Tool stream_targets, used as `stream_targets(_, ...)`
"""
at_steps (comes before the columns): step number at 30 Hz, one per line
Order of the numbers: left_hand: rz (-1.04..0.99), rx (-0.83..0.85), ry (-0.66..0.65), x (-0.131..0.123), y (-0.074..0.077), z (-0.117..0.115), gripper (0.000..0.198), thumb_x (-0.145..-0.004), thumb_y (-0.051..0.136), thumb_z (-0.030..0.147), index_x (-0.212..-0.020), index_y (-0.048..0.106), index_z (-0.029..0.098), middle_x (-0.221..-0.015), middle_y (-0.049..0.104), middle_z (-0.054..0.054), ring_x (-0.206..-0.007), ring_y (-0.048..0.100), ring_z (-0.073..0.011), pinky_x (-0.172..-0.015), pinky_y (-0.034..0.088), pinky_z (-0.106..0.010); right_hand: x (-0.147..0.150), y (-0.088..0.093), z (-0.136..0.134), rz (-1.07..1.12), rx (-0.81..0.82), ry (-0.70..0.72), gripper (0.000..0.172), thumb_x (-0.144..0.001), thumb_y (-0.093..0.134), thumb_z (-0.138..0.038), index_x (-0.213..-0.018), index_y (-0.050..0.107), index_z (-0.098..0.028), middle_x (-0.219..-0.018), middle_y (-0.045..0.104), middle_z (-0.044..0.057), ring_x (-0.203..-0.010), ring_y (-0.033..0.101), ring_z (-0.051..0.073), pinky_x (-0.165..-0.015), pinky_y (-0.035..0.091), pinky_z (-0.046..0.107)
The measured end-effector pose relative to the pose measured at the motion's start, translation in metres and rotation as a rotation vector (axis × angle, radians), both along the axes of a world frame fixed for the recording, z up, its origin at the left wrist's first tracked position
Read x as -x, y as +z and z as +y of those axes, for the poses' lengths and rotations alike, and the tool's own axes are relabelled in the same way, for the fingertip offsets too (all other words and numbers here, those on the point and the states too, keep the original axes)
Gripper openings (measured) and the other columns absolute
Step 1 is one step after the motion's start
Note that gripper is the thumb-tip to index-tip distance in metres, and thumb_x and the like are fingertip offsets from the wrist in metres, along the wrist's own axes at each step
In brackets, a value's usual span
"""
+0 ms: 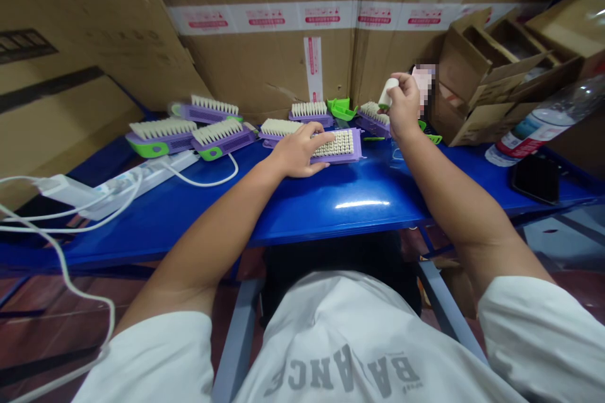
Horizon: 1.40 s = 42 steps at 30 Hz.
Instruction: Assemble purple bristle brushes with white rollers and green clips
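Observation:
My left hand point(301, 152) grips a purple brush head point(343, 146) lying on the blue table, its pale bristles facing up. Thumb and fingers lie over its left end and hide that part. In my right hand point(405, 104), raised above the table, is a short white cylinder with a green end point(388, 93); its exact kind I cannot make out. Just behind my left hand sits another bristled brush head point(278, 128). A further brush head point(309, 112) stands behind it, beside a bright green plastic part point(343, 108). Below my right hand is one more purple brush head point(374, 116).
Several purple-and-green brushes point(163, 133) lie at the left, near a white power strip point(137, 179) with loose cables. Cardboard point(265, 63) walls the back. Open cartons point(486, 75), a water bottle point(534, 132) and a black phone point(535, 179) are at the right.

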<state>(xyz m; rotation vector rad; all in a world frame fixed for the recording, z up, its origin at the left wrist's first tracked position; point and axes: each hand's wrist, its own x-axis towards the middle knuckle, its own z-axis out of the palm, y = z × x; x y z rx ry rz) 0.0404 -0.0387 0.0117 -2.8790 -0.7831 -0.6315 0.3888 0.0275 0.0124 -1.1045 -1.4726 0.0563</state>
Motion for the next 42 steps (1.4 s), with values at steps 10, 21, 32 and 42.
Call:
stream_targets(10, 0.006, -0.008, 0.026, 0.000, 0.002, -0.002, 0.069, -0.095, 0.083, 0.036, -0.157, 0.055, 0.031, -0.157, 0.057, -0.016, -0.140, 0.065, -0.0384, -0.105, 0.063, -0.050, -0.008, -0.009, 0.011, -0.045, 0.025, 0.002, 0.072, -0.108, 0.032, -0.086, -0.150, 0.061, -0.035, -0.137, 0.069, 0.015, -0.112, 0.077, 0.036, -0.077, 0.074, 0.058)
stream_targets(21, -0.073, 0.010, 0.186, -0.002, 0.008, -0.008, 0.073, -0.095, 0.085, 0.036, -0.160, 0.053, 0.030, -0.160, 0.056, -0.014, -0.143, 0.064, -0.0372, -0.113, 0.061, -0.049, 0.002, -0.013, 0.011, 0.231, 0.093, 0.157, 0.073, -0.086, 0.077, -0.087, -0.131, 0.066, -0.032, -0.130, 0.071, 0.011, -0.115, 0.076, 0.035, -0.077, 0.075, 0.052)
stream_targets(32, -0.095, 0.031, 0.284, -0.003, 0.010, -0.010, 0.069, -0.096, 0.083, 0.036, -0.159, 0.055, 0.031, -0.160, 0.056, -0.015, -0.142, 0.064, -0.0394, -0.113, 0.062, -0.053, 0.023, -0.006, -0.013, 0.222, 0.205, 0.361, 0.064, -0.077, 0.093, -0.066, -0.124, 0.071, -0.029, -0.115, 0.074, 0.007, -0.098, 0.076, 0.028, -0.068, 0.070, 0.041)
stream_targets(42, -0.109, 0.031, 0.280, -0.002, 0.009, -0.008, 0.069, -0.096, 0.082, 0.036, -0.158, 0.053, 0.033, -0.159, 0.055, -0.013, -0.141, 0.063, -0.0377, -0.114, 0.061, -0.053, 0.035, 0.004, -0.029, 0.248, 0.241, 0.399, 0.048, -0.074, 0.091, -0.044, -0.116, 0.075, -0.027, -0.107, 0.075, 0.004, -0.085, 0.071, 0.022, -0.062, 0.063, 0.036)
